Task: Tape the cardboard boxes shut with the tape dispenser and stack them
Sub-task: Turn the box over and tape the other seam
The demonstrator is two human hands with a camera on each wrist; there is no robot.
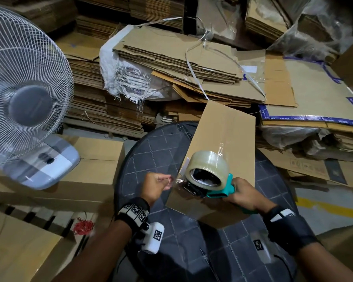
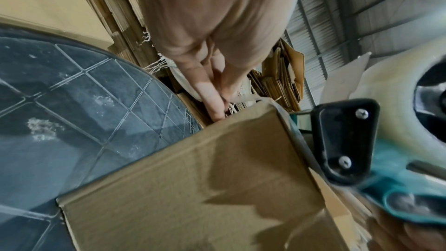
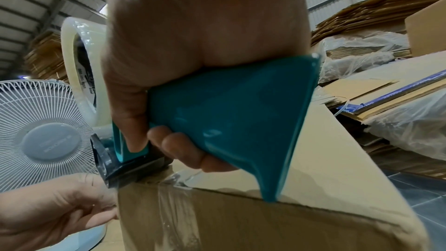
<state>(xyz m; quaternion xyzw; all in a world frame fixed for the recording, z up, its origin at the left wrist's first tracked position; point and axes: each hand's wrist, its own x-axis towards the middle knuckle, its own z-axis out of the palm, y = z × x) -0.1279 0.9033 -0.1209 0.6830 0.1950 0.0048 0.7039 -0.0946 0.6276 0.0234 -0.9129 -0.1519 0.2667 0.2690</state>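
A brown cardboard box lies on a round dark table, with clear tape running along its top seam. At its near end my right hand grips the teal handle of the tape dispenser, which carries a roll of clear tape. The dispenser's black mouth sits at the box's near top edge, and tape hangs down the end face. My left hand is just left of that corner, thumb and forefinger pinched together on the loose tape end. The left wrist view shows its fingers reaching the box edge.
A white standing fan stands at the left over closed cardboard boxes. Piles of flattened cardboard and plastic-wrapped bundles ring the table at the back and right. Red rubber bands lie at lower left.
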